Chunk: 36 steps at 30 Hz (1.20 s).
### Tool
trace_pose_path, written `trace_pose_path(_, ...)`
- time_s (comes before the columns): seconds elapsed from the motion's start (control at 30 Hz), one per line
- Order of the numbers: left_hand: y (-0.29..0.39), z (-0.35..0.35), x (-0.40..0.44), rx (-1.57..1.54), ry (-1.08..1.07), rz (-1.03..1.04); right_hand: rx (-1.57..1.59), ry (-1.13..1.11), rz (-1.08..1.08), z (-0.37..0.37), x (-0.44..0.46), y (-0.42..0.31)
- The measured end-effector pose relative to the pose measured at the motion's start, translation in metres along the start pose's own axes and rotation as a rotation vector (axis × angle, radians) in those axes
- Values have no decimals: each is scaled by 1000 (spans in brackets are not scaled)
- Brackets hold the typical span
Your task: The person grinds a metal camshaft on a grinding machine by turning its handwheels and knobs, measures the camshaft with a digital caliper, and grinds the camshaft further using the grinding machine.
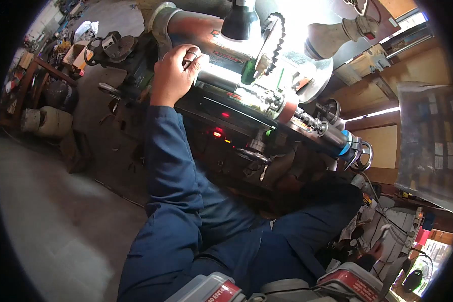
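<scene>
My left hand (pixel 180 71), in a dark blue sleeve, is closed at the left end of a grinding machine, beside a smooth metal cylinder (pixel 219 77). What its fingers grip is hidden. To the right of the cylinder, a shaft with lobes (pixel 266 99) lies along the machine, passing by a reddish-brown ring (pixel 288 107). A toothed disc (pixel 271 44) stands behind the shaft. At the lower right, my right hand (pixel 375 248) is small and dark, near a cluttered side surface; a whitish thing (pixel 385 231) is close to its fingers, which I cannot make out clearly.
A black lamp (pixel 240 21) shines from above. Handwheels (pixel 252 156) stick out from the machine's front, and another (pixel 363 155) is at its right end. A gas cylinder (pixel 54 124) lies at left. A fan (pixel 413 279) stands at lower right. Ear defenders (pixel 221 291) show at the bottom.
</scene>
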<state>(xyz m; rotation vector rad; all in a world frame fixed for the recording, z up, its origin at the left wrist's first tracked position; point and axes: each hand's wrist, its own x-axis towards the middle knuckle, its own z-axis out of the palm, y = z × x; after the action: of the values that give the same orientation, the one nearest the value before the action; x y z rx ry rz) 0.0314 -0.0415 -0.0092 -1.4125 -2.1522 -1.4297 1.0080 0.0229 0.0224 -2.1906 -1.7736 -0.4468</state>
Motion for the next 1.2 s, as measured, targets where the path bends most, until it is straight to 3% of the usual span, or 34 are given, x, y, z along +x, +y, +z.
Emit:
trace_pose_path(0.1, -1, -2, 1, -3, -14, -42, 497, 113, 43, -2, 28, -125)
trace_pose_path(0.23, -7, -2, 2, -15, 0, -20, 355, 175, -249, 25, 53, -228)
trace_pose_path(0.37, -8, -3, 3, -13, 1, -46, 424, 248, -367, 12, 20, -360)
trace_pose_path(0.5, -9, -3, 2, -28, -1, -35, 553, 309, -540, -19, -15, -447)
trace_pose_path(0.53, -9, -3, 3, -36, -11, -43, 606, 334, -577, -24, -17, -456)
trace_pose_path(0.63, -9, -2, 4, -51, -4, -40, 433, 253, -384, -28, -11, -449)
trace_pose_path(0.73, -8, -2, 3, -55, 2, -54, 529, 156, -104, 21, 24, -400)
trace_pose_path(0.83, -7, -2, 4, -55, -2, -87, 655, -78, 113, 51, 23, -390)
trace_pose_path(0.93, -10, -1, 4, -38, 26, -31, 368, -155, 232, 73, 25, -386)
trace_pose_path(0.97, -11, -1, 4, -29, 43, 3, 443, -117, 190, 74, 19, -388)
trace_pose_path(1.07, -11, 1, 2, -33, 13, -117, 846, -36, 365, 52, 2, -443)
trace_pose_path(1.17, -11, 0, 4, -25, 24, -96, 1149, -291, 568, 35, 2, -450)
trace_pose_path(1.2, -13, 0, 5, -47, 24, -85, 987, -191, 436, 43, 4, -448)
